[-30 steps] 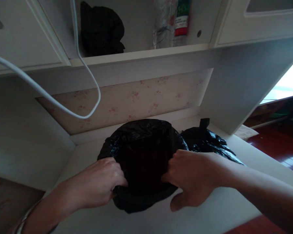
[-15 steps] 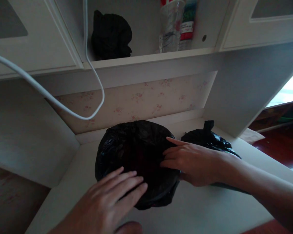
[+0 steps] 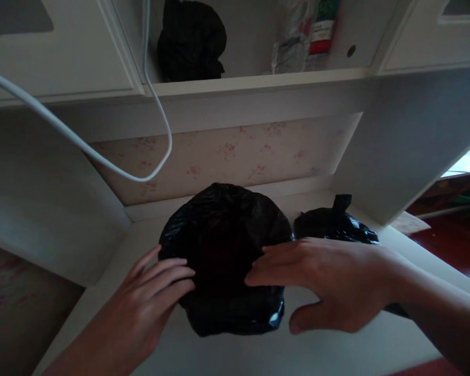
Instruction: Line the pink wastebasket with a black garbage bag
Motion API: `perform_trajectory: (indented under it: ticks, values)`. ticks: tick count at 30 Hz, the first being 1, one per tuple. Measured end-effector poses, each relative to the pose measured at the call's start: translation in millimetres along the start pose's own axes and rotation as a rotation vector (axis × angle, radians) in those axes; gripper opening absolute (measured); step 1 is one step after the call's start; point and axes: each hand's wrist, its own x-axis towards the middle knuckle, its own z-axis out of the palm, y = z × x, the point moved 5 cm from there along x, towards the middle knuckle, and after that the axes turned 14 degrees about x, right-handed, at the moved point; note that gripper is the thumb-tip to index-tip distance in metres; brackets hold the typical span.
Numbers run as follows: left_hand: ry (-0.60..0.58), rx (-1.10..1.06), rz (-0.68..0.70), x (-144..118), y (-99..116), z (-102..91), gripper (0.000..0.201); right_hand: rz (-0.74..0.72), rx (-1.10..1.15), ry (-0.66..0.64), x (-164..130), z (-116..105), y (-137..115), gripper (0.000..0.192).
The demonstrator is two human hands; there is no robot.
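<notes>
A white cabinet [image 3: 423, 122] rises beyond the fingertips of the left hand [image 3: 151, 300] and right hand [image 3: 323, 284], its upper shelf well past them. The pale desk [image 3: 203, 360] runs level below all the fingers. Beyond the fingers, at the back, is a strip of flowered wallpaper [image 3: 219, 154].

The open black bag [image 3: 227, 261] stands on the desk between the two sets of fingers, its wide mouth facing up; whether a bin is inside it cannot be told. It lies just inward of the left fingers, towards the right, and inward of the right fingers, towards the left. The mouth looks roughly round, so no long axis stands out, and neither hand is clearly nearer its middle.

The left fingers are spread and slightly bent over the left rim, the thumb hidden. The right fingers lie close together and reach over the right rim, with the thumb held well away on the near side. Neither hand shows a pinch; how firmly they touch is unclear.

A second black bag [image 3: 329, 224] sits just past the right fingers, partly covered by that hand. On the shelf, far beyond the fingers, are a black bundle [image 3: 191, 44] and a bottle [image 3: 321, 31]. A thin white cord [image 3: 78, 142] loops beyond the left fingers.
</notes>
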Motion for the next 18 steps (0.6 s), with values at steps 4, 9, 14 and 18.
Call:
perform_trajectory:
  ticks: [4,9,14,18]
  values:
    - [-0.072,0.18,-0.076,-22.0,-11.0,-15.7,0.056,-0.039,-0.136,0.106,-3.7,-5.9,4.4,0.065]
    - [0.133,0.035,-0.039,18.0,58.3,-33.0,0.044,-0.021,-0.313,0.061,18.3,-1.0,24.6,0.075]
    - [0.018,0.054,-0.076,47.9,86.2,6.3,0.049,0.091,-0.377,-0.179,48.2,9.1,39.0,0.056]
    - [-0.264,0.032,-0.068,41.2,66.4,24.0,0.033,0.309,-0.379,-0.338,57.2,5.4,36.8,0.049]
